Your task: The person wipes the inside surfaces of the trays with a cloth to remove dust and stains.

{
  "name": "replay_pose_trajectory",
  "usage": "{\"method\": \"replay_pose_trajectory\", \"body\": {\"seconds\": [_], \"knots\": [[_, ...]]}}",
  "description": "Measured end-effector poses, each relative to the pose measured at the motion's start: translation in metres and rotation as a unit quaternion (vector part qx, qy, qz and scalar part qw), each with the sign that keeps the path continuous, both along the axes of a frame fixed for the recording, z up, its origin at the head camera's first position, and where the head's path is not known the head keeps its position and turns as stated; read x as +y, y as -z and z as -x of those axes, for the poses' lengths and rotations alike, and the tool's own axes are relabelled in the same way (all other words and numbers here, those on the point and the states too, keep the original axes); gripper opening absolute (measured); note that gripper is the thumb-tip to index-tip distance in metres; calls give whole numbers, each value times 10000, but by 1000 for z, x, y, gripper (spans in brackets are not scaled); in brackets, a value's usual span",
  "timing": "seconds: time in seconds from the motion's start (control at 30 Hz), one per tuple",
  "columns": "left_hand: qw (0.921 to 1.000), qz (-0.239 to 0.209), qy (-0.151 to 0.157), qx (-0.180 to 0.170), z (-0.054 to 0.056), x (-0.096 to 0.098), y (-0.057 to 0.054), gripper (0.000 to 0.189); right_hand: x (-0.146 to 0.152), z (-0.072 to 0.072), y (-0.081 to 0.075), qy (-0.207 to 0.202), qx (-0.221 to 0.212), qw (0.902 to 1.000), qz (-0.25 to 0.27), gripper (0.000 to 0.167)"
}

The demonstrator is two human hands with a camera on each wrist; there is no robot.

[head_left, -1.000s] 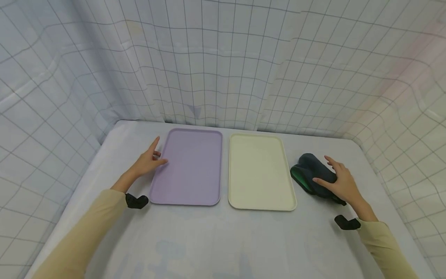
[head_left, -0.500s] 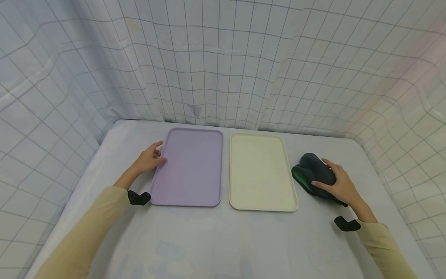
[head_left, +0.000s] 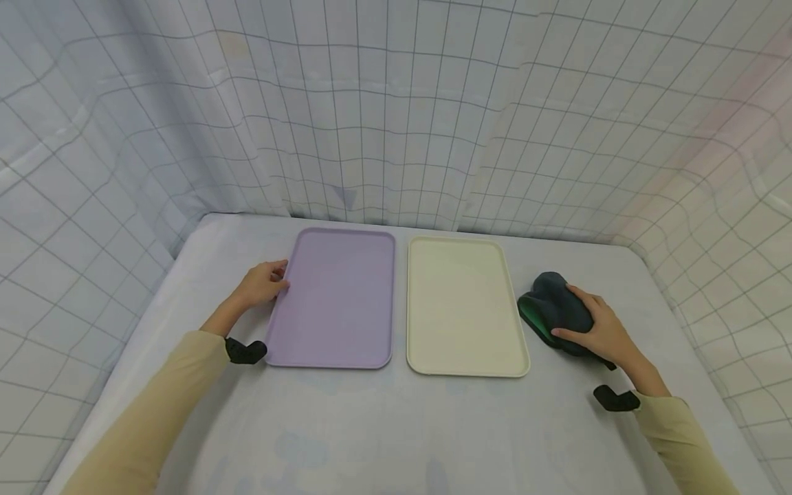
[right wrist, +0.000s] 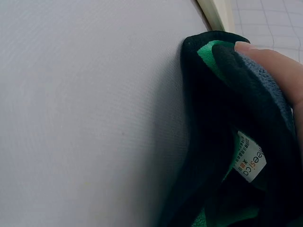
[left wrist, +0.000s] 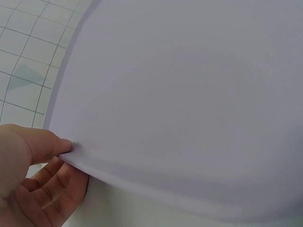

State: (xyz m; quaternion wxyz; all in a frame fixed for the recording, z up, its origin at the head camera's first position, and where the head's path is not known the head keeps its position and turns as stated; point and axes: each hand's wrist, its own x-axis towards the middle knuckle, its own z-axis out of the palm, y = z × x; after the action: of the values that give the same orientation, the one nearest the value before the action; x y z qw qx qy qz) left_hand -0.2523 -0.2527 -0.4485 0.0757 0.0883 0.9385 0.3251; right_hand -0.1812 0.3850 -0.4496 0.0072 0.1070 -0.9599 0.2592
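A lilac tray point(head_left: 337, 302) lies on the left of the table. My left hand point(head_left: 262, 283) pinches its left rim; in the left wrist view the thumb is on top of the rim and the fingers are bent below it. To the right lies a folded dark blue cloth point(head_left: 551, 306) with a bright green inner side. My right hand point(head_left: 609, 337) grips this cloth from the right, thumb on the near side and fingers over the far side. A white label point(right wrist: 250, 158) shows inside its fold in the right wrist view.
A cream tray point(head_left: 467, 306) lies between the lilac tray and the cloth. White sheeting covers the table point(head_left: 383, 433). Grid-patterned curtains point(head_left: 396, 124) hang behind and on both sides. Black wrist-camera mounts point(head_left: 246, 351) stick out below the hands.
My left fingers have bent from pointing outward and taken hold of the lilac tray's rim. My right hand has lowered and its fingers have closed on the cloth. Both trays stay in place.
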Motion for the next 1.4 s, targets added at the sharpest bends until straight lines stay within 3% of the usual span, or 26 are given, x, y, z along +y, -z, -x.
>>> {"method": "replay_pose_trajectory", "body": {"seconds": [0.17,0.43,0.67,0.97,1.1,1.4], "knots": [[9994,-324,-73,-61,2,-1,0,54,0,0,0,-48,-39,10000,7,97],[9938,-894,-357,-549,1,-1,-3,59,-1,-1,3,-39,-23,10000,37,97],[9866,-1518,-308,-505,0,-2,0,63,-1,0,6,-101,62,9999,75,97],[9829,-1709,-157,-659,0,-3,2,66,-1,4,12,-144,329,9993,61,92],[9779,-1925,-170,-794,-1,-4,3,69,-3,3,13,-120,466,9988,31,88],[9694,-2333,-372,-671,-7,0,2,71,0,2,12,-87,662,9978,33,86]]}}
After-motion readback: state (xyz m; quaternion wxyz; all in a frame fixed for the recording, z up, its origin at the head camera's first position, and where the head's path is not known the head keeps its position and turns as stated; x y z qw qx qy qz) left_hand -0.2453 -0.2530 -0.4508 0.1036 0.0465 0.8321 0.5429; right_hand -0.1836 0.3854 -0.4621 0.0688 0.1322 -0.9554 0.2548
